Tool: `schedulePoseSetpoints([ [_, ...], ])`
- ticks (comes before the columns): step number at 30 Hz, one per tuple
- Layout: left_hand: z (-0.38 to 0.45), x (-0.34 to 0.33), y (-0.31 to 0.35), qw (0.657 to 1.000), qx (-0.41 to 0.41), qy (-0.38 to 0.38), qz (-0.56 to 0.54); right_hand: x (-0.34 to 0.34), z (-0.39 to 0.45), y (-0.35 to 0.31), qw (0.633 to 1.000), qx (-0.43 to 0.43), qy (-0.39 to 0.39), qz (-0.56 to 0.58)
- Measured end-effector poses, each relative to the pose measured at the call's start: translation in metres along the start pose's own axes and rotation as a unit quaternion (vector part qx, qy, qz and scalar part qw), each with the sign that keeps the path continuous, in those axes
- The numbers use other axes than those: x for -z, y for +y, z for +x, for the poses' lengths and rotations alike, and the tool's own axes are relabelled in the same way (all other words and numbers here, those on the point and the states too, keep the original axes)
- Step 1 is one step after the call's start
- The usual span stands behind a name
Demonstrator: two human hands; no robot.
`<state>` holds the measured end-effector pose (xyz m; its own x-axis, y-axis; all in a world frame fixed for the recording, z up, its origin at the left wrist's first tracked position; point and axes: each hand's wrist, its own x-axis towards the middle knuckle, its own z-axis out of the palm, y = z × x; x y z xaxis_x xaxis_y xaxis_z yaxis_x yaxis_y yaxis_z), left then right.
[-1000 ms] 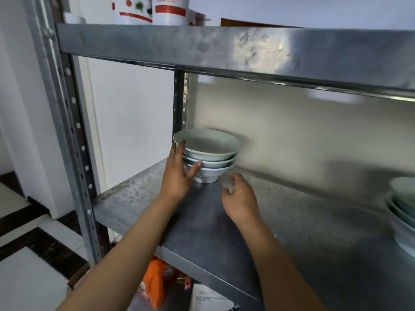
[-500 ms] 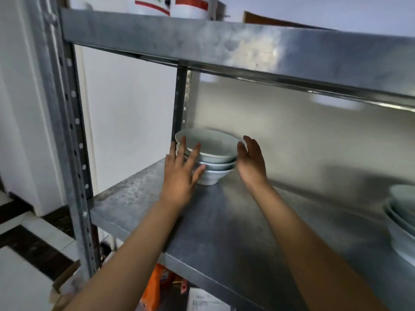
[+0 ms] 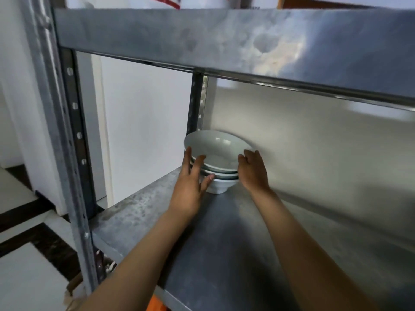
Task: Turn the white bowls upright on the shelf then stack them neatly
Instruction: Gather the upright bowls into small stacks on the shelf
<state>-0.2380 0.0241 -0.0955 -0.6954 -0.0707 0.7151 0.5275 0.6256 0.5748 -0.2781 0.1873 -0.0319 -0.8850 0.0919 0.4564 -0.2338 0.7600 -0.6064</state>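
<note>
A: White bowls [image 3: 216,153], upright and nested in one stack, stand at the back left corner of a grey metal shelf [image 3: 224,243], close to the rear corner post [image 3: 195,104] and the pale back panel [image 3: 314,142].

B: How many bowls?

A: At least three rims show; the top bowl sits slightly tilted, its mouth leaning toward the camera. The lowest rests on its foot on the shelf.

B: And the hands?

A: The left hand [image 3: 190,185] lies against the stack's left side, fingers spread and fairly straight, thumb touching the lower bowls. The right hand [image 3: 252,171] is at the stack's right side, fingers curled at the rims; whether it truly grips them cannot be told.

B: What surrounds them?

A: A second metal shelf [image 3: 224,41] spans overhead, carrying red-and-white containers [image 3: 161,1] cut off by the frame. A perforated front upright [image 3: 74,153] stands left, with white wall [image 3: 146,120] behind and dark-and-white floor tiles [image 3: 29,254] below. Something orange [image 3: 157,304] shows under the shelf edge.
</note>
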Motion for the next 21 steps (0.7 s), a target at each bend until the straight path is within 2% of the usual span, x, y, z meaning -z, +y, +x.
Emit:
schedulePoseSetpoints([
  [5, 0.015, 0.013, -0.017, 0.998, 0.011, -0.033, 0.052, -0.007, 0.007, -0.004, 0.999, 0.017, -0.015, -0.031],
  [9, 0.02, 0.02, -0.018, 0.992, 0.025, -0.08, 0.09, -0.012, 0.008, -0.002, 1.0, -0.008, -0.03, 0.003],
  [13, 0.022, 0.033, -0.011, 0.968, 0.03, -0.142, 0.205, -0.006, 0.001, -0.001, 0.997, -0.016, -0.055, 0.048],
  [15, 0.019, 0.033, 0.004, 0.961, 0.021, -0.137, 0.239, 0.001, -0.007, -0.003, 0.997, -0.002, -0.056, 0.044],
  [18, 0.014, 0.024, 0.038, 0.964, -0.064, -0.098, 0.239, 0.02, -0.025, -0.005, 0.998, 0.046, -0.04, -0.014],
  [21, 0.013, 0.004, 0.069, 0.956, -0.15, -0.097, 0.231, 0.056, -0.045, 0.0, 0.993, 0.083, 0.0, -0.088],
])
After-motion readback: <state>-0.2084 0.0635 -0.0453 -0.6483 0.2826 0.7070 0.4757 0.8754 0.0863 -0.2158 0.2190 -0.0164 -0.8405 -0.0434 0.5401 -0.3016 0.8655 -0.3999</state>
